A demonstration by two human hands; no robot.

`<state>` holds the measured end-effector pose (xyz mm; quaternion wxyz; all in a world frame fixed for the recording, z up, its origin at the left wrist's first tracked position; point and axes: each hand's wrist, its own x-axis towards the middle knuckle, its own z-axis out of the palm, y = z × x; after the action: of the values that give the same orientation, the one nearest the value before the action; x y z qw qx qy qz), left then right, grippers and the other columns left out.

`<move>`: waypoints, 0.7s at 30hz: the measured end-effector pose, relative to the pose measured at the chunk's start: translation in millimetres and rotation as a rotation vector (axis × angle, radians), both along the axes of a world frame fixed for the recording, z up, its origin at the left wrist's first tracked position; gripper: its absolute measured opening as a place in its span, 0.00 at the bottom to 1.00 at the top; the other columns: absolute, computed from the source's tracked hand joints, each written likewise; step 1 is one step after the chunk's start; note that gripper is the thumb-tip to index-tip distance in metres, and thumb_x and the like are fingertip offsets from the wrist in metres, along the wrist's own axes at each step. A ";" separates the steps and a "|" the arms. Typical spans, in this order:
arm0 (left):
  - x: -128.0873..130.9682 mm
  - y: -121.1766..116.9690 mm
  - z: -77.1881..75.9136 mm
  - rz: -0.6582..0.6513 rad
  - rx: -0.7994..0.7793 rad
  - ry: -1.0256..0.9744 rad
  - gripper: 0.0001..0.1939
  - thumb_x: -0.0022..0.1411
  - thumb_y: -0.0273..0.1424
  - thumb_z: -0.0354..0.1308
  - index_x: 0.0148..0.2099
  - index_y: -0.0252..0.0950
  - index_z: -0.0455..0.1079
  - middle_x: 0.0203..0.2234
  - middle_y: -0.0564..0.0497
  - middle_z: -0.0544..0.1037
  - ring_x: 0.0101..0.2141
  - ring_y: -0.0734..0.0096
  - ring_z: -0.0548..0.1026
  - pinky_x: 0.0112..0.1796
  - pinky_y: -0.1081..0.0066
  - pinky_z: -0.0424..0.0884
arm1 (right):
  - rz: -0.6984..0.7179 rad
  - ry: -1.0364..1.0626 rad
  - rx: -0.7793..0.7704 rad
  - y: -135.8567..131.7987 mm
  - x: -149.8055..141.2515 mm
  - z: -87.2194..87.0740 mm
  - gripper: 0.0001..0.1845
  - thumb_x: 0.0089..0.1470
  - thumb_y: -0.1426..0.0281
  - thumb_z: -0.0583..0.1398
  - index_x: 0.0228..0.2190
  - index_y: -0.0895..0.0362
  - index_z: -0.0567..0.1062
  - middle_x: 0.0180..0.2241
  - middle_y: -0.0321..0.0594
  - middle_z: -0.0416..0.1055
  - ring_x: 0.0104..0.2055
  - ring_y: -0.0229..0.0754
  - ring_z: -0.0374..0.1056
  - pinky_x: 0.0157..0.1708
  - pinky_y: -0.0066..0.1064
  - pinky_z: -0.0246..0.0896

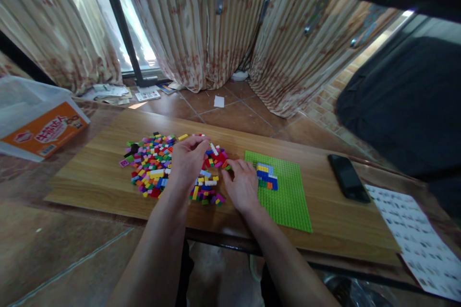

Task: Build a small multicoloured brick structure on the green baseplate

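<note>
A heap of small mixed-colour toy building bricks (151, 160) is spread over the wooden board. My left hand (187, 158) is above the heap, its fingers pinched together; whatever lies between the fingertips is hidden. At the heap's right edge, my right hand (242, 184) is curled, with a small green brick (227, 168) between thumb and forefinger. Just right of that hand lies a green studded baseplate (288, 196). A low cluster of joined bricks (266, 177), blue, yellow, white, green and orange, sits on the plate's left part.
The wooden board (97, 168) holds a black phone (348, 178) at its right. A printed sheet (414, 235) overlaps the right end. A white and orange bag (43, 124) stands at left. Curtains (209, 29) hang beyond, with papers (108, 92) on the floor.
</note>
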<state>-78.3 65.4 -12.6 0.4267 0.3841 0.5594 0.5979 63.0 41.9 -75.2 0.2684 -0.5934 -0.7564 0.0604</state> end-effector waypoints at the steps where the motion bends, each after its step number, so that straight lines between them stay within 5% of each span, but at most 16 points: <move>1: 0.0 -0.1 -0.4 -0.008 -0.005 0.017 0.09 0.49 0.33 0.61 0.30 0.31 0.76 0.17 0.56 0.70 0.18 0.82 0.61 0.20 0.79 0.58 | 0.009 0.014 0.005 0.3 -0.3 -0.8 0.13 0.58 0.70 0.59 0.44 0.58 0.77 0.39 0.45 0.74 0.45 0.49 0.65 0.49 0.40 0.59; 6: -2.3 1.0 -7.1 -0.078 -0.041 0.181 0.12 0.52 0.34 0.59 0.33 0.31 0.77 0.16 0.57 0.69 0.17 0.80 0.61 0.20 0.78 0.56 | 0.068 0.241 0.042 -3.7 2.9 0.4 0.13 0.58 0.71 0.58 0.44 0.56 0.77 0.40 0.44 0.74 0.44 0.47 0.67 0.48 0.39 0.63; 10: 2.8 -0.8 -9.0 -0.265 -0.080 0.333 0.11 0.53 0.36 0.59 0.29 0.32 0.76 0.17 0.54 0.72 0.21 0.76 0.67 0.22 0.77 0.60 | 0.097 0.527 0.060 -9.0 13.4 7.2 0.12 0.59 0.70 0.57 0.44 0.54 0.76 0.41 0.42 0.73 0.44 0.43 0.69 0.46 0.37 0.66; 15: 26.1 -9.0 -2.8 -0.513 -0.234 0.099 0.09 0.54 0.34 0.58 0.30 0.32 0.73 0.21 0.54 0.74 0.24 0.75 0.71 0.25 0.77 0.66 | 0.139 0.759 0.067 -14.5 27.9 13.1 0.13 0.58 0.70 0.58 0.45 0.54 0.75 0.41 0.41 0.73 0.42 0.41 0.70 0.43 0.34 0.67; 21: 50.2 -9.9 -9.5 -0.525 -0.269 -0.037 0.04 0.51 0.26 0.60 0.32 0.32 0.74 0.20 0.56 0.73 0.20 0.80 0.67 0.26 0.77 0.64 | 0.157 0.685 0.039 -20.6 48.9 18.6 0.14 0.58 0.71 0.58 0.46 0.52 0.75 0.42 0.41 0.75 0.43 0.41 0.70 0.45 0.36 0.66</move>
<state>-28.1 55.4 -22.1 0.6237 0.4449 0.5073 0.3947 111.9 21.3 -56.6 0.5122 -0.4736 -0.6669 0.2621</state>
